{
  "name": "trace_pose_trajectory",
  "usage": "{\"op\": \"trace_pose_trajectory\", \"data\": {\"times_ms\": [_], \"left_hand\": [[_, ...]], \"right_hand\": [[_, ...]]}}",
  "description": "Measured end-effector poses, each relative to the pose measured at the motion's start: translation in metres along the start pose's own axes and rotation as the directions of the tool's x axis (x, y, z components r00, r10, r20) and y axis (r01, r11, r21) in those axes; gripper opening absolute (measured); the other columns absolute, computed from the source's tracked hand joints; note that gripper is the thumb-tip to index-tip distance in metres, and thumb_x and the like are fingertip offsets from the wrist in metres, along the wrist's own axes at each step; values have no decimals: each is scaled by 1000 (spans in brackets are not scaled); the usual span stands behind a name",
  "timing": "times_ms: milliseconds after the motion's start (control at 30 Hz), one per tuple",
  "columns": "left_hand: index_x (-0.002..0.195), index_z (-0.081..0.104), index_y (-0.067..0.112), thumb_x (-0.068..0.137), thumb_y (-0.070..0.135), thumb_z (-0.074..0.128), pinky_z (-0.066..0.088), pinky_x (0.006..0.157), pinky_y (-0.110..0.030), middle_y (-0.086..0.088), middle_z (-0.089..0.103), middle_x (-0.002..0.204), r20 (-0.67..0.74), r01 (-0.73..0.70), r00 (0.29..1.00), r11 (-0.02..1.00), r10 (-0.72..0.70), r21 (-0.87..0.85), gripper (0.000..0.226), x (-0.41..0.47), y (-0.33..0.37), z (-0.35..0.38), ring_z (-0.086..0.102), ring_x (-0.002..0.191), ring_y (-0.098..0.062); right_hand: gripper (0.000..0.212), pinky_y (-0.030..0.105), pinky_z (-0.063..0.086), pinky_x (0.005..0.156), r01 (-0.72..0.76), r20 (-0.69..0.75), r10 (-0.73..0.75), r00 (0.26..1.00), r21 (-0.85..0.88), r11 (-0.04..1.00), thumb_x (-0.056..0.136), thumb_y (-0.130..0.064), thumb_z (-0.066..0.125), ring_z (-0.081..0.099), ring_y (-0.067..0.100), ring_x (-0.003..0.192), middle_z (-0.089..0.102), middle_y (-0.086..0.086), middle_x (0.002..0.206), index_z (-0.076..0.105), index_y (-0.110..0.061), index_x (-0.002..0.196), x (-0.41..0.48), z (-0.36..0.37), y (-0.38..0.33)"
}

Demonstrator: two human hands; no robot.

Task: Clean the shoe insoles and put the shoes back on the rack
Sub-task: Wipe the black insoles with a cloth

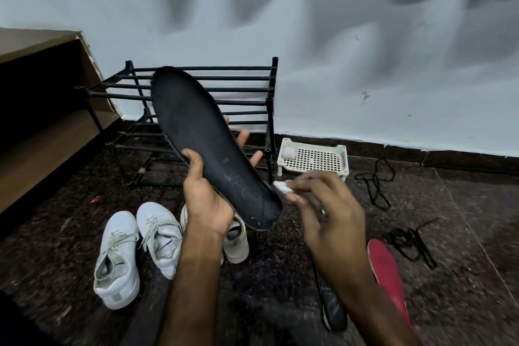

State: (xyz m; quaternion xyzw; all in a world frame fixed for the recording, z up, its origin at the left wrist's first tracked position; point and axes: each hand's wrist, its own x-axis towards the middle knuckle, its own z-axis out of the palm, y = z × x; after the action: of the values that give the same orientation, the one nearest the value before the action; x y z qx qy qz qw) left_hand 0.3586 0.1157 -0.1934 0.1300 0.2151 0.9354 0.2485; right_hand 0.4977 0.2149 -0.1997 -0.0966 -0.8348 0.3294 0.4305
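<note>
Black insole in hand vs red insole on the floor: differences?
Colour: the black insole is dark, the red insole bright red. Pose: the left hand holds the black insole up, tilted; the red insole lies unheld on the floor. The right hand pinches a white wad near the black insole's heel. Both are out of shoes.

Left hand (pixel 207 199) curled, right (pixel 323 211) apparently pinching.

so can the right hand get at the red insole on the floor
Probably yes: the red insole lies close below the right hand, nothing on it. That hand pinches a white wad, though, so its fingers are taken.
</note>
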Motion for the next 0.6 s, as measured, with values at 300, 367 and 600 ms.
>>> {"op": "trace_pose_trajectory", "data": {"times_ms": [300, 367, 600], "left_hand": [[140, 44, 16, 101, 53, 16, 42, 101, -57, 0, 70, 115, -96, 13, 995, 1000, -14, -10, 61, 13, -10, -9, 59, 120, -24], [139, 44, 15, 100, 54, 22, 47, 95, -56, -3, 69, 118, -120, 31, 992, 999, -27, 26, 60, 19, -11, -19, 57, 122, -26], [116, 63, 12, 90, 61, 48, 54, 89, -43, -7, 72, 105, -551, 439, 831, 697, -75, 567, 58, 27, -83, -109, 68, 97, -23]], "right_hand": [[16, 35, 47, 62, 315, 458, -162, 874, -280, 907, 82, -17, 63, 53, 19, 84, 56, -3, 96, 63, -20, 99, -45, 20, 43], [12, 34, 49, 67, 198, 451, -58, 891, -270, 942, 85, -18, 59, 55, 16, 85, 57, -6, 94, 66, -21, 95, -58, 15, 69], [10, 31, 51, 76, -784, 169, 799, 578, 386, 486, 90, -8, 64, 64, 18, 85, 73, 4, 92, 71, -15, 93, -93, -7, 155]]}}
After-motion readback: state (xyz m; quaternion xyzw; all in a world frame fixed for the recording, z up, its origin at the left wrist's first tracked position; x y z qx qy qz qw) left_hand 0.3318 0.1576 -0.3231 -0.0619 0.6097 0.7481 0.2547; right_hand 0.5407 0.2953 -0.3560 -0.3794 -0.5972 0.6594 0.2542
